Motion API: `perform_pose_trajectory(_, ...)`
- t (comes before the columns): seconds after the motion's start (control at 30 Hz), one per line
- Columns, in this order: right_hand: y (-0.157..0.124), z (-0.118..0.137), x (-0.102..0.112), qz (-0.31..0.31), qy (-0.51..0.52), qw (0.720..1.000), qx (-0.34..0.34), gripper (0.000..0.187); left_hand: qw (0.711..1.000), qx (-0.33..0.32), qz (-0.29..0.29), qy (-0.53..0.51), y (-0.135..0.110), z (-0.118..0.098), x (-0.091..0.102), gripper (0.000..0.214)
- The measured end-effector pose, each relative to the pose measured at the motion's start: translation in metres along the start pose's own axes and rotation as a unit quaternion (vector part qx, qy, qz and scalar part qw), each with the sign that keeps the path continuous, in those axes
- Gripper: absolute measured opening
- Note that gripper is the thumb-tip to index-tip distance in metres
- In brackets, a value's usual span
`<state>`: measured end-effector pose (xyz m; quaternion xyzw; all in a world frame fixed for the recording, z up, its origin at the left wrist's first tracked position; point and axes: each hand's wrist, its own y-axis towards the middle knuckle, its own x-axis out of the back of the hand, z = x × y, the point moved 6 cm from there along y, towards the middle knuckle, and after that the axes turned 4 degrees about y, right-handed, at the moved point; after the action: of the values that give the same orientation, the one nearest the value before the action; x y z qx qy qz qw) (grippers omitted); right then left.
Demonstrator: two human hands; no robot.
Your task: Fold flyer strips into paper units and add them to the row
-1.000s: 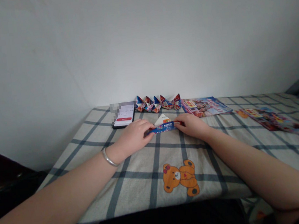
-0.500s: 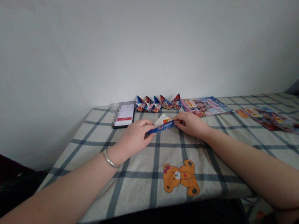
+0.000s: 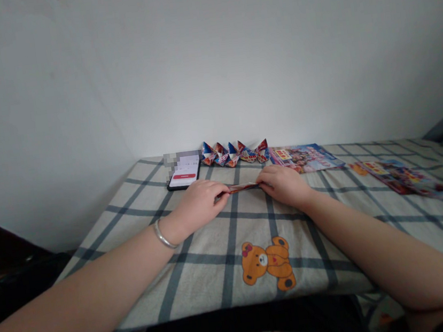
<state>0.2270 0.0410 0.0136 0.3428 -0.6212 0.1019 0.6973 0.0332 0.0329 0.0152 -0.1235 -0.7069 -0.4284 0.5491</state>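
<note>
Between my hands is a folded piece of printed paper [image 3: 243, 187], seen nearly edge-on as a thin strip just above the cloth. My left hand [image 3: 203, 199], with a silver bangle at its wrist, pinches the strip's left end between thumb and fingers. At the right end, my right hand [image 3: 282, 184] grips it the same way. Behind the strip stands a row of several folded paper shapes [image 3: 231, 154] in red, blue and white, with pointed tips. My fingers hide both ends of the paper.
A phone [image 3: 184, 173] with a lit screen lies left of the folded shapes. Two colourful printed sheets [image 3: 305, 158] lie to the right, one farther out. The checked cloth [image 3: 195, 277] bears a printed bear [image 3: 268, 264]. A white wall [image 3: 233, 62] rises behind.
The paper has tipped: its blue band and the pale triangular flap above it no longer show, leaving a thin edge. Both hands have barely moved and still grip its ends.
</note>
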Motion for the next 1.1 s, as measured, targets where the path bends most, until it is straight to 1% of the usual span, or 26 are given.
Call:
perform_pose_trajectory(0.1,0.000,0.003,0.000,0.012,-0.015,1.000,0.014,0.017,1.000,0.005,-0.002,0.018,0.000,-0.001,0.001,0.011)
perform_pose_trajectory(0.17,0.000,0.003,0.001,0.013,-0.020,1.000,0.009,0.017,1.000,0.004,-0.003,0.028,0.000,-0.001,0.001,0.010)
perform_pose_trajectory(0.37,0.000,0.008,0.002,0.020,-0.024,1.000,0.001,0.015,0.998,-0.012,0.017,0.051,0.000,0.000,-0.002,0.022)
perform_pose_trajectory(0.5,0.000,0.013,0.002,0.018,-0.031,0.999,0.014,0.014,0.998,-0.010,0.033,0.049,0.001,0.000,-0.004,0.009)
perform_pose_trajectory(0.57,0.000,0.015,0.002,0.013,-0.031,0.999,0.022,0.014,0.998,-0.003,0.036,0.047,0.001,0.001,-0.004,0.006)
perform_pose_trajectory(0.73,0.000,0.020,0.000,0.024,-0.018,0.999,0.043,0.016,0.999,0.014,0.039,0.034,0.002,0.002,-0.004,0.016)
perform_pose_trajectory(0.8,0.000,0.024,-0.001,0.026,-0.016,0.998,0.048,0.017,0.999,0.000,0.035,0.037,0.001,0.002,-0.005,0.016)
perform_pose_trajectory(0.93,0.000,0.027,0.000,0.026,-0.012,0.998,0.053,0.019,0.997,-0.039,0.042,0.048,0.001,0.001,-0.008,0.007)
perform_pose_trajectory(1.1,0.000,0.024,0.000,0.035,-0.028,0.998,0.050,0.017,0.994,-0.056,0.036,0.092,0.002,0.000,-0.004,0.012)
